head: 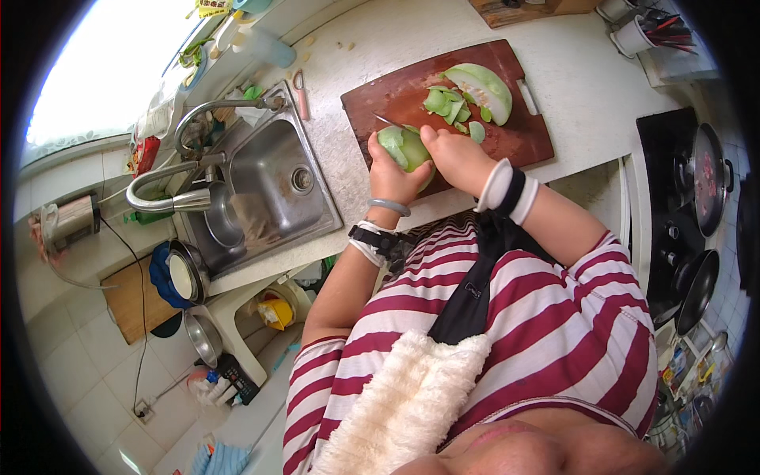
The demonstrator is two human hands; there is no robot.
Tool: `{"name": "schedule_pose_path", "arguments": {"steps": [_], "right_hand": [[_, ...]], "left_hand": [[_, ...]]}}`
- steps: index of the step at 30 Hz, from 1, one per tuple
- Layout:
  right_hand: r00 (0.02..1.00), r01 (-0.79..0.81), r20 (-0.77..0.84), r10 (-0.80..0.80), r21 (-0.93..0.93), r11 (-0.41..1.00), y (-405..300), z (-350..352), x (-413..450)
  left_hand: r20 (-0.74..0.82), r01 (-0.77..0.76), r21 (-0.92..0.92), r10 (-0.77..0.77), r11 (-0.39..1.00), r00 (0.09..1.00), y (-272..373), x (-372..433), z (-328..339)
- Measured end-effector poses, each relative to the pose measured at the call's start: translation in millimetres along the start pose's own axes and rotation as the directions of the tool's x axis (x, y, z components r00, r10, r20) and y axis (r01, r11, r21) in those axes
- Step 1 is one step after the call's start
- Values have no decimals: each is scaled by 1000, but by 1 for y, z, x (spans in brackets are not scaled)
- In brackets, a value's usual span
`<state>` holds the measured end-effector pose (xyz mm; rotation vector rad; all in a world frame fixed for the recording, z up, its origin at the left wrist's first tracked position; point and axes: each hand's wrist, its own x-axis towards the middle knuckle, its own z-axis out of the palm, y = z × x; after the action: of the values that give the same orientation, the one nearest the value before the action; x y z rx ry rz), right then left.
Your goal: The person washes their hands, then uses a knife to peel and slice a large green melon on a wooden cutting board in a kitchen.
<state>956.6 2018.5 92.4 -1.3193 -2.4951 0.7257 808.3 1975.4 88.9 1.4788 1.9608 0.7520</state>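
Observation:
My left hand point(395, 178) grips a partly peeled pale green melon piece point(409, 148) over the near left part of a red-brown cutting board point(395, 92). In my right hand point(454, 157) is a knife, whose blade point(387, 120) points left across the top of the piece; its handle is hidden in my fist. Green peelings point(445, 104) lie on the board beyond my right hand. Beside them, towards the board's far right, rests a large cut wedge of melon point(485, 89) with pale flesh and seeds showing.
Left of the board are a peeler point(301, 98) and a steel sink point(279, 172) with a curved faucet point(196, 119). A black stove point(662, 208) with a pan of food point(706, 178) stands at the right. A wooden box point(522, 12) sits on the counter's far side.

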Motion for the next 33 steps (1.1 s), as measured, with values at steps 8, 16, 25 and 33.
{"name": "schedule_pose_path", "arguments": {"steps": [8, 16, 25, 33], "right_hand": [[997, -10, 71, -1, 148, 989, 10, 5, 29], [994, -95, 71, 82, 203, 975, 5, 10, 38], [996, -67, 62, 68, -16, 998, 29, 25, 34], [996, -63, -62, 70, 113, 992, 63, -10, -2]], "left_hand": [[-5, -41, 61, 41, 997, 999, -1, 1, 0], [58, -20, 79, 16, 997, 998, 0, 11, -9], [123, -134, 48, 127, 990, 984, -10, 15, 1], [143, -563, 274, 546, 779, 825, -36, 37, -34]]}}
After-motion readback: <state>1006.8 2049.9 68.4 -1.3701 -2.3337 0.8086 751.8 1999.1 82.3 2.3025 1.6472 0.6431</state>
